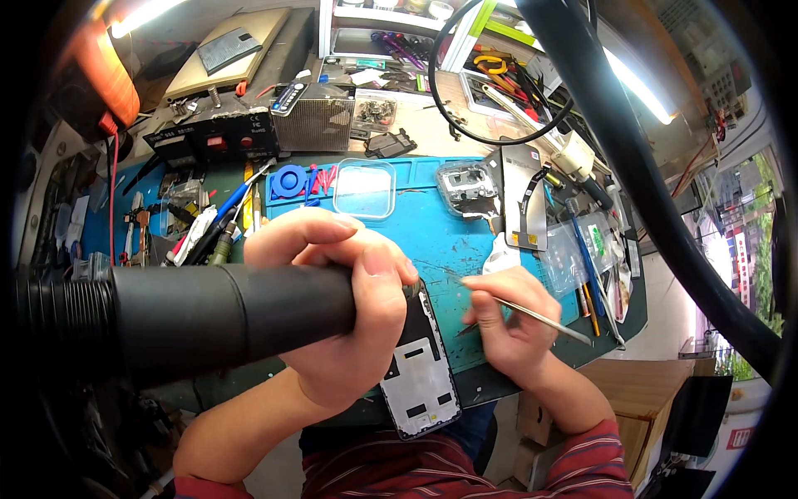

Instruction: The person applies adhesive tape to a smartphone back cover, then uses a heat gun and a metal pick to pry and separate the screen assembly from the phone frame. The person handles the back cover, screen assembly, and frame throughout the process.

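1. 2 hands: the left hand (pixel 366 333) has curled fingers, but I cannot tell their grip; the right hand (pixel 515 333) pinches 1 slim metal tool (pixel 544 319).
2. 1 flat, rectangular black-and-silver phone panel (pixel 426 378) between them.
3. 1 smooth tube (pixel 233 312), ribbed leftward, hides part of the left hand.
4. 1 clear box (pixel 366 179), 1 blue mat (pixel 424 237) beyond.

1. In the left fingers (pixel 303 237), a tube (pixel 233 312) is showing black.
2. Below them, a phone frame (pixel 428 378) is showing silver and black.
3. Beyond the right fingers (pixel 507 287), a mat (pixel 399 237) is showing turquoise.
4. Below those, a striped sleeve (pixel 586 461) is showing maroon.
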Tool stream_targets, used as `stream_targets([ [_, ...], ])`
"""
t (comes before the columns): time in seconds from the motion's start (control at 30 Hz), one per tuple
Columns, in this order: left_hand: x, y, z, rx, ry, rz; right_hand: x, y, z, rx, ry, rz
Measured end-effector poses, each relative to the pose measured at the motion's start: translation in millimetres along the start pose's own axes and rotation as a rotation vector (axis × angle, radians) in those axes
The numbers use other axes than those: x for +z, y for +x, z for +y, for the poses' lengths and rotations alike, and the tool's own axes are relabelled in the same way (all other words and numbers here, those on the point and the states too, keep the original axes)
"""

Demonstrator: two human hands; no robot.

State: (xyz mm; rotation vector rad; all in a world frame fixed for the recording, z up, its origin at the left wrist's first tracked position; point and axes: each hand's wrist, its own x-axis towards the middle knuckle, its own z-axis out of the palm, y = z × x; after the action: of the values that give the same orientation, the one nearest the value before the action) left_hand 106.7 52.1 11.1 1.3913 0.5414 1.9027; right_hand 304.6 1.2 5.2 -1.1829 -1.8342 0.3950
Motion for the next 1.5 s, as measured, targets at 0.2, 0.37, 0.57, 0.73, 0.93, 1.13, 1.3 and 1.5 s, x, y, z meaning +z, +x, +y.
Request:
stream_targets([
  [0.2, 8.7, -0.1, 7.8, -0.045, 0.069, 0.041, -18.8, 3.0, -8.0, -0.169, -0.419, 0.077],
  [0.37, 4.8, -1.3, 0.1, 0.019, 0.018, 0.018, -36.4, -13.3, -24.5, -0.1, -0.43, -0.035],
  [0.57, 8.2, -4.0, 0.1, -0.021, -0.01, 0.087, -36.5, -13.0, -17.8, 0.13, -0.062, -0.21],
  [0.73, 13.5, -3.2, 9.3, -0.078, 0.055, 0.11, -18.3, 5.8, -1.5, 0.115, 0.064, -0.167],
  [0.93, 7.8, -3.5, 1.4, -0.026, -0.017, 0.084, -1.2, 7.9, -1.1, 0.135, 0.061, -0.106],
  [1.13, 7.1, -3.0, 2.7, -0.021, 0.012, 0.064, 2.5, 7.9, 1.7, 0.117, 0.022, -0.1],
  [1.3, 4.7, -2.2, 1.2, -0.007, 0.004, 0.041, 2.7, 7.6, 0.4, 0.203, 0.0, -0.136],
  [1.5, 8.5, -0.2, 5.5, -0.054, -0.004, 0.081, 9.2, 4.4, 3.2, 0.228, 0.047, -0.062],
])
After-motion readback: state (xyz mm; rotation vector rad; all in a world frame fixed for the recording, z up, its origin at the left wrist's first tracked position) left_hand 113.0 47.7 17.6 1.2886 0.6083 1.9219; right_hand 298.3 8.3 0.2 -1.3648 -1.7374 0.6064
